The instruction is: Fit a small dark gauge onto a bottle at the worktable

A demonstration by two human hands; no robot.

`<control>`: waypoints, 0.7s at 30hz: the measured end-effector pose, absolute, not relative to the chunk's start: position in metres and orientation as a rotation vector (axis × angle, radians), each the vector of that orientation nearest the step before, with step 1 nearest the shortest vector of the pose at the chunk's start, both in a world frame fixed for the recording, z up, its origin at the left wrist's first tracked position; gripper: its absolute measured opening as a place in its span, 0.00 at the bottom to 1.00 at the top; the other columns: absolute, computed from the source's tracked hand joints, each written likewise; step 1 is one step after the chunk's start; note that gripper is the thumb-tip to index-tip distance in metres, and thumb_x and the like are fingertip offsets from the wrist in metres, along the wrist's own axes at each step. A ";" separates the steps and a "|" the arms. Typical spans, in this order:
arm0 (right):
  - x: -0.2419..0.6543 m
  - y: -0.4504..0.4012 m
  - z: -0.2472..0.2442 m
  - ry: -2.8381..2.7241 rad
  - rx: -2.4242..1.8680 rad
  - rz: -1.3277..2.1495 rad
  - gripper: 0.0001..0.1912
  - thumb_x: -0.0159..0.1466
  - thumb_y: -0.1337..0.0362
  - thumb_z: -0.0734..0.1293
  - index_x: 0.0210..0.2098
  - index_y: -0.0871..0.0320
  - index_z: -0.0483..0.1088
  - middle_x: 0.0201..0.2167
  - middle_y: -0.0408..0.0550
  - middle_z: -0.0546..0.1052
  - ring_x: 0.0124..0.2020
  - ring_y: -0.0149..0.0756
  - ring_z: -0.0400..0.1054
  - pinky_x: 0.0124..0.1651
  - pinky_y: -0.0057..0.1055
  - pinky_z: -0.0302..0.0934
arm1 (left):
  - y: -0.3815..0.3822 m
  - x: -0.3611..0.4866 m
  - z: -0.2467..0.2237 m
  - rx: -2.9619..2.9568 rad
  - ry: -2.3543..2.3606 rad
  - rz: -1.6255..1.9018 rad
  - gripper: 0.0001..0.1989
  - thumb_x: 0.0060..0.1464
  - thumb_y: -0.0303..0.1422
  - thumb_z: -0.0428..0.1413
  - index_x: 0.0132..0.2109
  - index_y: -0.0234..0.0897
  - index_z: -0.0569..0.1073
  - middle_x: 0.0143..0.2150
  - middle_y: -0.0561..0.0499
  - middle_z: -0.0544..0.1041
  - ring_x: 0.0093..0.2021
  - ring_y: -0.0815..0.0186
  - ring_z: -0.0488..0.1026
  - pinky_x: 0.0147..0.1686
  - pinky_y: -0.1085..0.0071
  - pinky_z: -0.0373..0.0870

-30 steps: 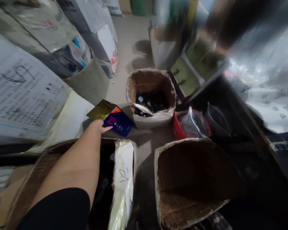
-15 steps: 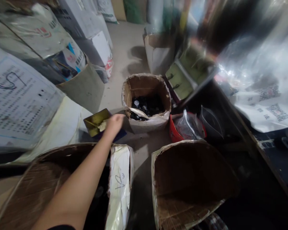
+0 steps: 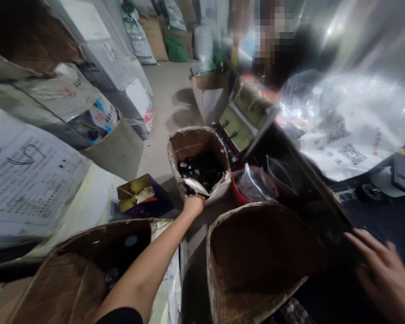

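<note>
My left hand (image 3: 193, 205) reaches forward to the near rim of a worn cardboard box (image 3: 218, 194). Its fingers are closed at that rim, beside a pale torn flap. Dark, shiny round objects (image 3: 205, 166) lie inside this box. On the right, my right hand (image 3: 381, 265) rests over the edge of a dark table (image 3: 400, 225), fingers spread and holding nothing visible; it is slightly blurred.
Two large open cartons stand nearer me, one at the left (image 3: 67, 279) and one in the middle (image 3: 256, 270). A dark blue box (image 3: 158, 200), a red container (image 3: 238, 191) with clear plastic, and a green case (image 3: 243, 121) surround the box. White plastic (image 3: 344, 148) covers the table.
My left hand has moved right, from beside the dark blue box to the cardboard box's near rim. My right hand has come further into view at the right. The whole view has shifted.
</note>
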State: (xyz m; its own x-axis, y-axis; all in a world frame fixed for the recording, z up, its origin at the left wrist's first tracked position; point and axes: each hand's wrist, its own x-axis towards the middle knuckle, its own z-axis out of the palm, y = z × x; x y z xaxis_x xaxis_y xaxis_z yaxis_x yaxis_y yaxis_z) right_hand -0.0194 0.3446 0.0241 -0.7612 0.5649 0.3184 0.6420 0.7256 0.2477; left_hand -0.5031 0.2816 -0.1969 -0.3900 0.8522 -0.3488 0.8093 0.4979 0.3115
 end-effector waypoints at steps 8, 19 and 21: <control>-0.317 0.322 -0.040 -3.185 -0.240 0.306 0.22 0.64 0.71 0.61 0.57 0.56 0.65 0.53 0.50 0.73 0.54 0.34 0.67 0.59 0.32 0.62 | 0.247 -0.482 -0.168 1.446 2.376 0.214 0.16 0.62 0.41 0.54 0.48 0.33 0.72 0.47 0.45 0.74 0.47 0.61 0.73 0.50 0.56 0.71; -0.414 0.315 -0.076 -3.420 -0.421 0.070 0.18 0.68 0.59 0.63 0.55 0.60 0.65 0.50 0.51 0.71 0.46 0.39 0.70 0.48 0.42 0.68 | 0.217 -0.503 -0.162 1.214 2.536 0.905 0.06 0.57 0.33 0.55 0.35 0.35 0.74 0.35 0.43 0.76 0.44 0.52 0.72 0.51 0.53 0.62; -0.423 0.319 -0.081 -3.478 -0.524 0.035 0.17 0.67 0.58 0.64 0.51 0.61 0.67 0.47 0.51 0.73 0.44 0.37 0.71 0.46 0.41 0.69 | 0.215 -0.494 -0.166 1.073 2.555 1.097 0.07 0.58 0.35 0.54 0.34 0.37 0.72 0.36 0.44 0.76 0.47 0.51 0.71 0.52 0.53 0.61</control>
State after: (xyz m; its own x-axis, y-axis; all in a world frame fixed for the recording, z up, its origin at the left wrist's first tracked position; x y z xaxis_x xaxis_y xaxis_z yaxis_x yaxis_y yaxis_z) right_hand -0.4232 0.3191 -0.0815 -0.8873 0.2809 -0.3656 0.2882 0.9569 0.0358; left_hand -0.4944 0.2145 -0.1657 -0.7295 0.6723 0.1257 0.5540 0.4730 0.6851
